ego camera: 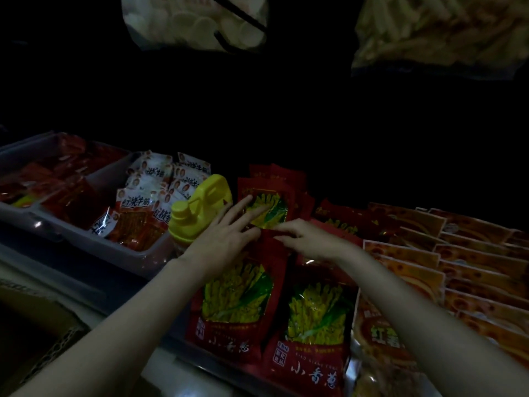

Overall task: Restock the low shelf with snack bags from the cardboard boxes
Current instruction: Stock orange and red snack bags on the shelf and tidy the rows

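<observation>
Red snack bags with yellow-green pictures lie in rows on the low shelf: one near the front left (232, 308), one to its right (312, 333), and a further stack behind (269, 202). My left hand (226, 233) reaches over them with straight fingers resting on the far bag. My right hand (306, 239) is beside it, its fingers pinching the top edge of a red bag (270, 239) in the middle row. A cardboard box's edge (51, 342) shows dimly at the lower left.
A yellow plastic jug (200, 207) stands just left of my left hand. Grey trays (86, 236) hold red and white packets at the left. Orange bags (463, 267) fan out at the right. Clear bags hang overhead (197, 21). The shelf back is dark.
</observation>
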A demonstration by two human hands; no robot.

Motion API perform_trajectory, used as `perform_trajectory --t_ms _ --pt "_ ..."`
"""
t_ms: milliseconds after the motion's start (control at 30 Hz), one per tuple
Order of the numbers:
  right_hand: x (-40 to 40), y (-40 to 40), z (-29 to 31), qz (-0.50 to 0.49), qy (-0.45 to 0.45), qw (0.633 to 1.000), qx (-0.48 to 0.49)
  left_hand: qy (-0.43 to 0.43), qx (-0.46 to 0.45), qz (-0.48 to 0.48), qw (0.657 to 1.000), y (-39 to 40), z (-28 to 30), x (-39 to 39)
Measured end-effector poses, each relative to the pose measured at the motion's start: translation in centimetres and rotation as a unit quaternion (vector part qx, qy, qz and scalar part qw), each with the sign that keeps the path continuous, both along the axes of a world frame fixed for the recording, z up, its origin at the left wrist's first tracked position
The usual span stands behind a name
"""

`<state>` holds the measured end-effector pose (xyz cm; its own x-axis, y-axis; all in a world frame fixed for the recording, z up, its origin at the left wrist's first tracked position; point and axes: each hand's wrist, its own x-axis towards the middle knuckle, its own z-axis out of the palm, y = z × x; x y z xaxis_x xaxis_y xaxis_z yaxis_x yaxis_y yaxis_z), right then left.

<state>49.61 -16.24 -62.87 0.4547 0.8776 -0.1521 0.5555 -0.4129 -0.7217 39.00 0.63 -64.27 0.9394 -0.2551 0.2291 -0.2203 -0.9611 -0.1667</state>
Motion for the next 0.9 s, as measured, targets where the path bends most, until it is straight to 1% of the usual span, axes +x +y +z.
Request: perform_trajectory --t_ms 33,67,100,133,167,200,233,267,300,367,400,467,500,533,600,633,700,833,867,900 --pt "0.1 0.0 0.1 0.007 0.035 0.999 -0.010 0.033 -0.009 0.002 0.999 0.1 0.2 0.1" --pt "0.4 0.1 0.2 -0.005 0.062 0.998 -0.003 0.045 -0.020 0.008 0.999 0.2 0.3 0.2" --pt "0.8 0.3 0.3 -0.042 0.064 0.997 0.030 0.044 -0.013 0.016 0.999 0.3 0.2 0.4" --pt "1.5 0.7 0.3 -0.113 0.030 0.989 0.086 0.049 -0.016 0.013 0.999 0.4 0.0 0.3" --pt "2.5 1.1 0.1 -0.200 -0.028 0.969 0.143 0.059 -0.020 0.008 0.998 0.4 -0.1 0.1" --pt "3.5 1.6 -0.1 -0.280 -0.075 0.941 0.177 0.049 -0.023 -0.020 0.998 0.4 -0.3 -0.1" --pt "4.3 2.2 -0.5 -0.338 -0.088 0.921 0.175 0.041 -0.038 -0.043 0.998 0.5 -0.4 -0.2" --pt "4.9 2.9 -0.9 -0.368 -0.065 0.915 0.153 0.024 -0.054 -0.058 0.997 0.8 -0.7 -0.4" --pt "5.3 3.8 -1.4 -0.377 -0.024 0.918 0.125 0.029 -0.059 -0.061 0.996 1.0 -0.7 -0.5" --pt "5.7 5.0 -2.2 -0.375 0.034 0.922 0.095 0.053 -0.084 -0.042 0.994 0.9 -0.2 -1.2" --pt "5.5 5.1 -2.4 -0.371 0.035 0.924 0.088 0.063 -0.106 -0.020 0.992 0.7 0.0 -1.5" --pt "4.4 4.1 -2.3 -0.352 -0.001 0.932 0.080 0.042 -0.146 0.018 0.988 0.8 -0.5 -1.2" --pt "3.8 3.3 -2.4 -0.339 -0.020 0.936 0.090 0.044 -0.141 0.043 0.988 0.9 -0.4 -0.8" --pt "3.3 2.4 -2.6 -0.319 -0.024 0.941 0.107 0.056 -0.118 0.066 0.989 0.8 -0.4 -0.3" --pt "2.4 0.8 -2.7 -0.266 0.009 0.954 0.134 0.081 -0.047 0.080 0.992 0.5 0.0 0.8" --pt "2.0 0.3 -2.7 -0.242 0.032 0.961 0.128 0.087 -0.019 0.084 0.993 0.0 0.4 1.2" --pt "1.8 -0.3 -2.4 -0.207 0.063 0.972 0.094 0.071 0.024 0.096 0.993 -0.5 0.8 1.4" --pt "1.3 -0.6 -2.8 -0.136 0.072 0.988 0.019 -0.027 0.071 0.017 0.997 -0.1 0.8 0.8" --pt "1.2 -0.8 -2.9 -0.117 0.073 0.990 -0.008 -0.038 0.084 0.001 0.996 0.0 0.9 1.0" --pt "1.3 -1.0 -2.9 -0.101 0.081 0.991 -0.029 -0.024 0.094 -0.007 0.995 0.0 1.0 1.1"
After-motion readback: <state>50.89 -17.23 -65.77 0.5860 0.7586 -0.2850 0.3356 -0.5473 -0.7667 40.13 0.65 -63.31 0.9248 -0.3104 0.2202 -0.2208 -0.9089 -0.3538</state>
